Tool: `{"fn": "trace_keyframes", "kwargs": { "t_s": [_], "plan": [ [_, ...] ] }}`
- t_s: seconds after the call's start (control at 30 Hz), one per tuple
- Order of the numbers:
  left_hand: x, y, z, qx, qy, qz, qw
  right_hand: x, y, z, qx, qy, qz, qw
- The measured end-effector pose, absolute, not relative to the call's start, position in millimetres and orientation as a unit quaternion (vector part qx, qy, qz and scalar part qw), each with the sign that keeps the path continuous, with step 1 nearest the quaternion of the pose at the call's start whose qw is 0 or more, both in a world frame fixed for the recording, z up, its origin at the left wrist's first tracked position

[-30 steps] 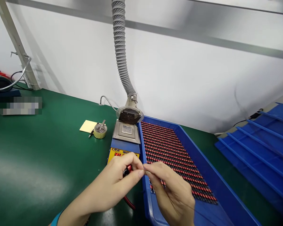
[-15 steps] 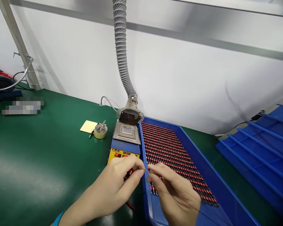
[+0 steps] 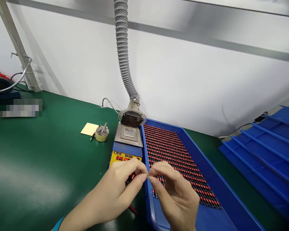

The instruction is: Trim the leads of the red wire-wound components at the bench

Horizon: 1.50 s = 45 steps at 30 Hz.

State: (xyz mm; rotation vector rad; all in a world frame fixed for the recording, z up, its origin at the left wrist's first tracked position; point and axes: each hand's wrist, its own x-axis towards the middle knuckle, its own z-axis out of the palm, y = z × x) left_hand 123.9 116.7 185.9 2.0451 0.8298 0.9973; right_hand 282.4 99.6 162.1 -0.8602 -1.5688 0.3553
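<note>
My left hand (image 3: 125,183) is closed in a pinch on a thin wire (image 3: 147,175), whose bare end pokes out from the fingertips. Red and dark wire (image 3: 133,209) also shows between and below the left fingers; most of it is hidden by the hand. My right hand (image 3: 174,192) pinches the same wire end, its thumb and forefinger almost touching the left fingertips. Both hands are above the left wall of a blue tray (image 3: 156,211). Inside the tray lie many rows of small red and black wire pieces (image 3: 173,150).
A solder pot (image 3: 128,134) with a yellow display panel (image 3: 115,158) stands behind my left hand, under a fume hood (image 3: 132,118) on a grey hose (image 3: 122,41). To its left are a tin of grey matter (image 3: 101,136), a pen and yellow notes (image 3: 89,129). Blue trays (image 3: 267,150) lean at right.
My right hand has moved left, and its fingertips have closed on the wire end at the left fingertips. The left hand stays nearly in place.
</note>
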Motion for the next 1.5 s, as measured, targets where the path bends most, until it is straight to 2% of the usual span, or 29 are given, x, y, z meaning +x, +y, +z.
{"fn": "trace_keyframes", "kwargs": {
  "t_s": [0.07, 0.13, 0.2, 0.27, 0.33, 0.37, 0.43, 0.5, 0.57, 0.63, 0.7, 0.77, 0.83, 0.87, 0.93, 1.0, 1.1, 1.17, 1.27, 1.33, 1.4, 1.5],
  "plan": [
    [125, 117, 185, 0.784, 0.319, 0.392, 0.361, 282, 100, 163, -0.342, -0.737, 0.055, 0.580],
    [126, 118, 181, 0.801, 0.310, 0.395, 0.327, 280, 100, 164, -0.353, -0.752, 0.031, 0.556],
    [128, 119, 177, 0.834, 0.293, 0.396, 0.249, 277, 99, 163, -0.400, -0.719, 0.134, 0.552],
    [130, 120, 174, 0.857, 0.277, 0.399, 0.174, 275, 99, 161, -0.411, -0.646, 0.327, 0.554],
    [130, 120, 174, 0.855, 0.274, 0.407, 0.169, 275, 101, 159, -0.368, -0.579, 0.458, 0.565],
    [130, 120, 175, 0.845, 0.281, 0.410, 0.197, 276, 103, 158, -0.343, -0.569, 0.469, 0.582],
    [128, 120, 178, 0.818, 0.299, 0.411, 0.271, 279, 105, 156, -0.332, -0.596, 0.386, 0.621],
    [127, 119, 181, 0.795, 0.319, 0.406, 0.319, 283, 106, 155, -0.344, -0.657, 0.247, 0.624],
    [127, 119, 181, 0.790, 0.328, 0.401, 0.329, 284, 106, 155, -0.348, -0.710, 0.129, 0.598],
    [128, 119, 179, 0.808, 0.320, 0.402, 0.291, 282, 104, 156, -0.355, -0.732, 0.080, 0.576],
    [130, 120, 175, 0.838, 0.300, 0.402, 0.217, 278, 102, 157, -0.395, -0.706, 0.144, 0.570],
    [131, 121, 173, 0.856, 0.281, 0.402, 0.162, 274, 102, 158, -0.416, -0.637, 0.310, 0.570],
    [131, 121, 174, 0.849, 0.287, 0.408, 0.176, 273, 103, 158, -0.373, -0.570, 0.445, 0.581],
    [130, 121, 175, 0.837, 0.296, 0.412, 0.204, 273, 104, 159, -0.347, -0.558, 0.463, 0.595],
    [128, 120, 178, 0.811, 0.319, 0.412, 0.265, 276, 105, 159, -0.332, -0.586, 0.400, 0.621],
    [126, 119, 180, 0.797, 0.331, 0.401, 0.308, 279, 104, 159, -0.352, -0.646, 0.273, 0.620],
    [128, 118, 179, 0.801, 0.324, 0.402, 0.303, 280, 102, 158, -0.364, -0.712, 0.130, 0.586],
    [130, 118, 177, 0.821, 0.306, 0.414, 0.245, 278, 100, 156, -0.389, -0.700, 0.150, 0.580],
    [133, 118, 174, 0.844, 0.281, 0.429, 0.159, 276, 100, 155, -0.403, -0.613, 0.373, 0.569],
    [133, 117, 175, 0.836, 0.285, 0.432, 0.182, 277, 102, 155, -0.357, -0.568, 0.463, 0.579],
    [131, 116, 177, 0.814, 0.306, 0.426, 0.251, 278, 104, 156, -0.339, -0.576, 0.426, 0.609],
    [128, 116, 180, 0.783, 0.336, 0.414, 0.319, 280, 105, 158, -0.354, -0.644, 0.281, 0.617]
  ]
}}
